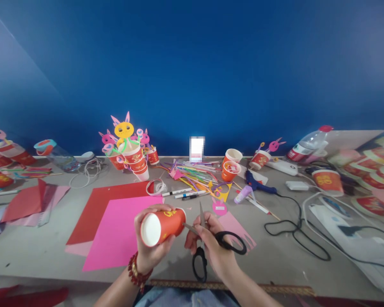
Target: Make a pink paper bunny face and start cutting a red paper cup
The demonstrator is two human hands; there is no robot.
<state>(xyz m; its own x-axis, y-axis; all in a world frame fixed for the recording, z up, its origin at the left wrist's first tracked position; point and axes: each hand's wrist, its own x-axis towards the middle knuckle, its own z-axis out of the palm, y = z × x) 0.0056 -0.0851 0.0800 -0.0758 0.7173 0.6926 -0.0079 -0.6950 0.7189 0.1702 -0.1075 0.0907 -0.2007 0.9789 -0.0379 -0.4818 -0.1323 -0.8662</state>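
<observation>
My left hand (153,251) is wrapped round a red paper cup (172,222), tipped on its side with the white base facing me. In my right hand (213,243) is a pair of black-handled scissors (230,242), gripped around the blades near the pivot rather than by the finger loops. The blades stand apart, and one tip points at the cup's side near its rim; whether it has gone through I cannot tell. Pink paper (115,232) and red paper (99,204) lie flat to the left of the cup.
Behind my hands lie markers (188,194), colourful pipe cleaners (195,175) and a tape roll (156,187). Decorated cups (132,157) stand at back left. To the right are a blue glue gun (259,183), its looping black cable (294,230) and a plastic bottle (310,143).
</observation>
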